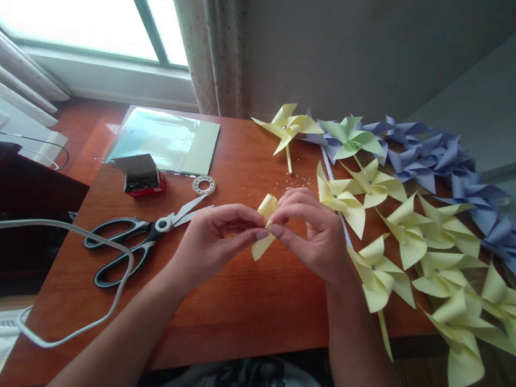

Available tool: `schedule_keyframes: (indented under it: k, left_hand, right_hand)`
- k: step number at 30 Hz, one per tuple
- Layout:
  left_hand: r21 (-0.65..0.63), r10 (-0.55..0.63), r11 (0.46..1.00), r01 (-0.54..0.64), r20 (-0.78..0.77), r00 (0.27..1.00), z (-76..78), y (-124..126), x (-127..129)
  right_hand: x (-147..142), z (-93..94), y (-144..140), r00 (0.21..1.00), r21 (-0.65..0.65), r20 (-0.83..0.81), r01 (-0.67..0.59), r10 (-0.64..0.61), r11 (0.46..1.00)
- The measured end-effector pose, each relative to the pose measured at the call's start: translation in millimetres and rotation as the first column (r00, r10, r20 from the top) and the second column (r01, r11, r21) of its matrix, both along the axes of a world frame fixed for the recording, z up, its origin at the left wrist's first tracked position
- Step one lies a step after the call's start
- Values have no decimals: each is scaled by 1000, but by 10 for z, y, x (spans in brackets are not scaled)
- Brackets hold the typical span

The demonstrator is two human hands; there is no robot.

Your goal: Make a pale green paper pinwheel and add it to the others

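Over the middle of the table, both my hands meet on a yellow paper pinwheel (261,248), which they partly cover. My left hand (221,236) pinches near its centre with thumb and forefinger. From the other side my right hand (312,228) grips the same spot, thumb and fingers closed. A small pale piece shows between the fingertips, too small to make out. Left of my left hand lie scissors (162,226) with black-and-grey handles, their blades spread. Beyond them sit a roll of tape (203,185) and a small red box (145,184) with its lid up, full of small dark pieces.
Finished yellow pinwheels (375,269), a green pinwheel (351,136) and purple pinwheels (457,160) crowd the right side. A plastic-wrapped pack of paper (171,140) lies at the back left. A white cable (125,278) loops over the left edge of the wooden table (244,316).
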State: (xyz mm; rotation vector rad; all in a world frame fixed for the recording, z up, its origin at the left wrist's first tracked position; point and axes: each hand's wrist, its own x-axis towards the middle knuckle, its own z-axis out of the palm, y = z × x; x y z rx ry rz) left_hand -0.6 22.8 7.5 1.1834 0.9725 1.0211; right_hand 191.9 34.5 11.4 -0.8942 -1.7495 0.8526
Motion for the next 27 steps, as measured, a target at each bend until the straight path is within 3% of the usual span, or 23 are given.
schedule_keyframes:
  k: [9,14,20,27]
  left_hand:
    - [238,10,971,33,-176,984,-18,10,1]
    - [214,11,976,35,-214,977,-12,6,-15]
    - [132,27,991,-18,-69,997,-22,-4,2]
    - [109,-39,993,43,-42,998,-13,-20,-4]
  right_hand:
    - [-28,-24,-13,999,-9,-24,29,-30,1000]
    - [-8,-20,-5,1000,3,-4,-1,1,1000]
    - [11,-17,5,999,7,-29,-14,14,1000]
    - [10,-32,-7,997,-39,-63,-37,35,999]
